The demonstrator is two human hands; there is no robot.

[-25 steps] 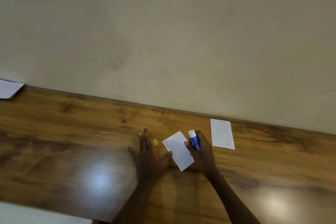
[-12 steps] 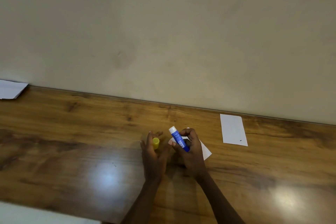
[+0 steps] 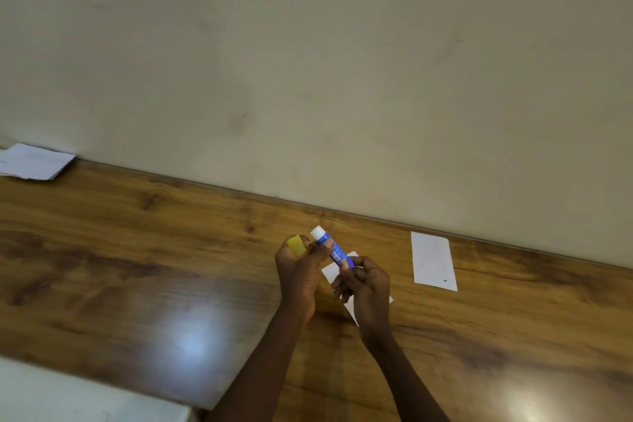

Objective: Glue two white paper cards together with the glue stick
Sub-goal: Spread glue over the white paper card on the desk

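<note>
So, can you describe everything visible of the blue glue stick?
The blue plastic glue stick is uncapped: its white glue tip is exposed, and the tube bears print. It is tilted, tip up-left, above the wooden table. The right hand pinches its lower end; the left hand, holding the yellow cap, touches it near the tip.

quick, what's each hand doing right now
left hand: holds the cap, thumb against the glue stick
right hand: pinches the glue stick's lower end
</note>
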